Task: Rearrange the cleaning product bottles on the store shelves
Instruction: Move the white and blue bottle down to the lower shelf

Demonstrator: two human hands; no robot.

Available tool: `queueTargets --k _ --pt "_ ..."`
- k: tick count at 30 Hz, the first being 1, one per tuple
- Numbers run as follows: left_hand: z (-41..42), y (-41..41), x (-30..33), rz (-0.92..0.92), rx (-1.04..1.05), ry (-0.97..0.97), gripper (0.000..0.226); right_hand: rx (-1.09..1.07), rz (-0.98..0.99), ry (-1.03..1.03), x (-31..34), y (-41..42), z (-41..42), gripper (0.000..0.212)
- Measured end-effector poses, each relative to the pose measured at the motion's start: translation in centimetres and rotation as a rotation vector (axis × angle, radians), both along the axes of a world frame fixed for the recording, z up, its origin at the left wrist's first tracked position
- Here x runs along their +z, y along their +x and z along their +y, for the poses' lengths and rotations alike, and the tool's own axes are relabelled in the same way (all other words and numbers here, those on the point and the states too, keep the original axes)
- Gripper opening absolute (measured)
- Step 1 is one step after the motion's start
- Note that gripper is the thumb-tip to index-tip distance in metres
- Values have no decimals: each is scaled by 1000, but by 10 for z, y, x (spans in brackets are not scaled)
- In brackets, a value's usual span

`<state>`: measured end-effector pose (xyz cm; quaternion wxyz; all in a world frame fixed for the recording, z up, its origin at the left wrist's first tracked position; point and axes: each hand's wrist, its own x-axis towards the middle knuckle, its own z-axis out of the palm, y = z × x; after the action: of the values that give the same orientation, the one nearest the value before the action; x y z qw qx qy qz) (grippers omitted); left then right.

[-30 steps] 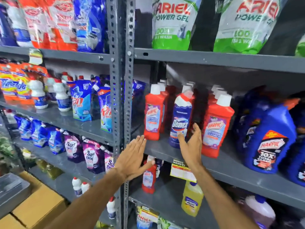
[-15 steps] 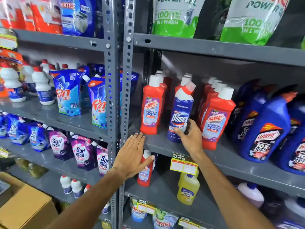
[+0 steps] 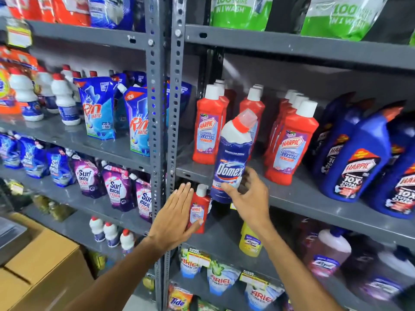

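Your right hand [image 3: 248, 196] grips the Domex bottle [image 3: 232, 160] near its base, tilted in front of the shelf [image 3: 314, 198] between two rows of red Harpic bottles [image 3: 207, 131], while your left hand [image 3: 174, 217] stays flat and open against a small red bottle [image 3: 198, 209] below.

Blue Domex bottle with white shoulder and red cap [image 3: 231, 158]: now off the grey metal shelf [image 3: 314, 198], tilted, base over the edge.
Right hand [image 3: 249, 196]: now gripping its lower part.
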<state>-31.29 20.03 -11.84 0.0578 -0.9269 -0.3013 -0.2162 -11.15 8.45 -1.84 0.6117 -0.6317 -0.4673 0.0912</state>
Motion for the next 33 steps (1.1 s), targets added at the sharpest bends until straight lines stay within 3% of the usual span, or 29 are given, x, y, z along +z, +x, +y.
queueTargets --k 14,24,29,33 --pt "-4 19 -101 92 56 -287 99 96 112 -195 -143 -16 -23 55" --pt "18 55 -210 190 144 -451 98 -76 269 -268 -277 18 15 46" --pt "30 75 -239 248 235 -488 104 -172 394 -225 -317 36 44 54" --pt "39 85 -246 276 312 -527 110 -201 387 -243 -333 51 58 57"
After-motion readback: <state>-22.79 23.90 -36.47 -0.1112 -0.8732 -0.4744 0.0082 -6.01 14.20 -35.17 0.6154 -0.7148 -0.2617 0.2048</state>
